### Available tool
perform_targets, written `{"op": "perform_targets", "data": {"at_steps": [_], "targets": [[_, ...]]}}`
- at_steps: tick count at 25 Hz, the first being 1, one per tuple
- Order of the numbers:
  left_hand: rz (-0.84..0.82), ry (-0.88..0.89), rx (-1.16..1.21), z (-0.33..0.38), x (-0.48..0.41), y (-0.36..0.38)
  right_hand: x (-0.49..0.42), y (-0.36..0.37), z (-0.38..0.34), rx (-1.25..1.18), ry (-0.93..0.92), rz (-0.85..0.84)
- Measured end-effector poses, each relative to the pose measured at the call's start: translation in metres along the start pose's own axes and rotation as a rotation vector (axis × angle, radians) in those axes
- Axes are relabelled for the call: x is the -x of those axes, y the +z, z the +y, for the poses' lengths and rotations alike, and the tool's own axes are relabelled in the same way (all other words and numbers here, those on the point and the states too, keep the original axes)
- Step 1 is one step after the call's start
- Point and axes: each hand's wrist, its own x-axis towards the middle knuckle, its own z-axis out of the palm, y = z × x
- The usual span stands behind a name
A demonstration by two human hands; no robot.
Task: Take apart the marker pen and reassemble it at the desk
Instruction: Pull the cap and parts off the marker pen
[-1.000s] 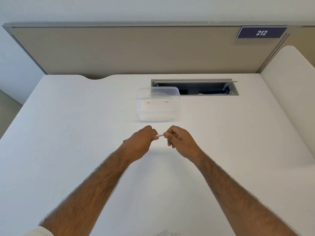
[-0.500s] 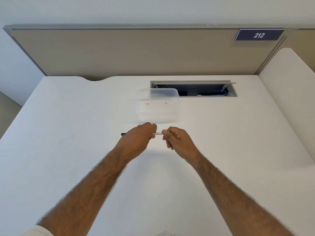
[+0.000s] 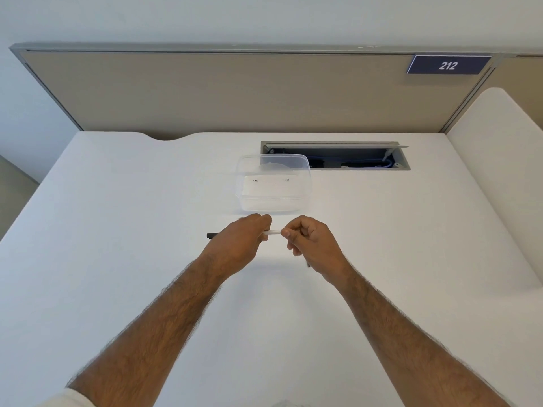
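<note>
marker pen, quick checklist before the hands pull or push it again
1. Left hand closed on the marker pen: ok.
2. Right hand pinching its white end: ok.
3. Black end sticks out past the left hand, free of the desk: cannot tell.
4. Clear container sits beyond the hands, apart from them: ok.
5. Whether the parts are joined or separated: cannot tell, fingers hide the joint.
</note>
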Motion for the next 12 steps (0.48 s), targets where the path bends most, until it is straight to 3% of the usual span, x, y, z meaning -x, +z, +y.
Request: {"op": "perform_targets", "data": {"at_steps": [12], "targets": [[-0.011, 0.000, 0.011, -0.0049, 0.0025, 0.0013, -0.0042, -0.0017, 0.0055, 0.073, -0.060, 0.004]]}}
